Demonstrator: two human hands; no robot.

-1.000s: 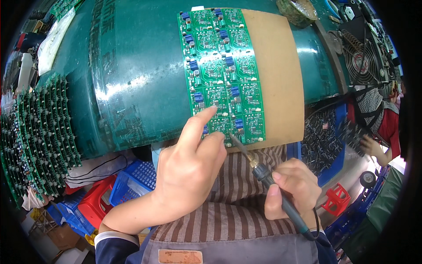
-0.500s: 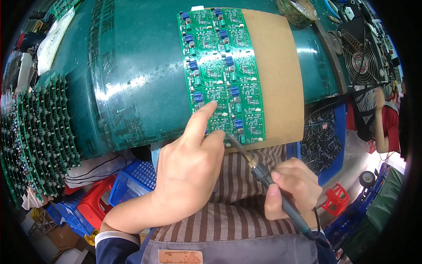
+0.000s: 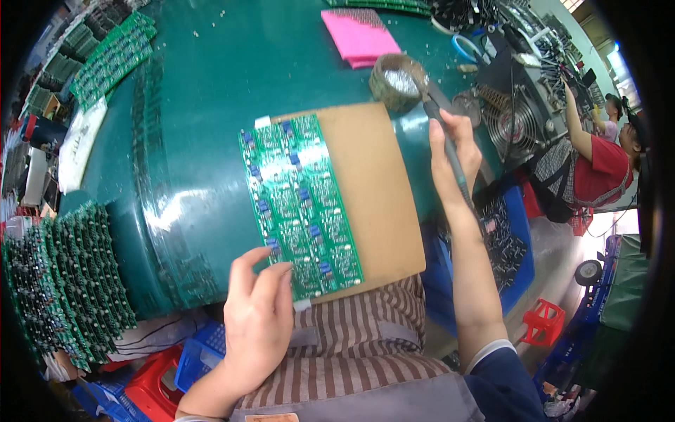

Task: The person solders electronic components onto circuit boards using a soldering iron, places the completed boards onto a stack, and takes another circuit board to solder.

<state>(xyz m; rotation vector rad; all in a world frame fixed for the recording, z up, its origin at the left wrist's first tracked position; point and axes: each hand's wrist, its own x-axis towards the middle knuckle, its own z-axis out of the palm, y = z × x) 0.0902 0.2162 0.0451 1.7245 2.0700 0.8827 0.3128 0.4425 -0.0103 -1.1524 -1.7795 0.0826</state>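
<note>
In my right hand (image 3: 458, 151) is a soldering iron (image 3: 453, 160), its handle gripped by fingers and thumb. Its front end reaches the rim of a round tin (image 3: 381, 86) with silvery contents at the far side of the table. A green circuit board panel (image 3: 299, 211) with blue and silver parts lies on a brown board (image 3: 383, 204). My left hand (image 3: 256, 323) is at the panel's near left corner, index finger and thumb bent but apart at its edge. No object shows between these fingertips; the other fingers are mostly hidden.
Upright circuit boards (image 3: 77, 281) stand at the left, and more boards (image 3: 116, 60) lie at the far left. A pink pad (image 3: 358, 35) lies beyond the tin. A fan (image 3: 508, 126) stands at the right, above a blue bin (image 3: 517, 260) of dark parts. A person (image 3: 598, 162) sits farther right.
My right hand has carried the soldering iron from the panel up to the tin. My left hand has drawn back to the panel's near left corner. The view has shifted, showing more of the far table.
</note>
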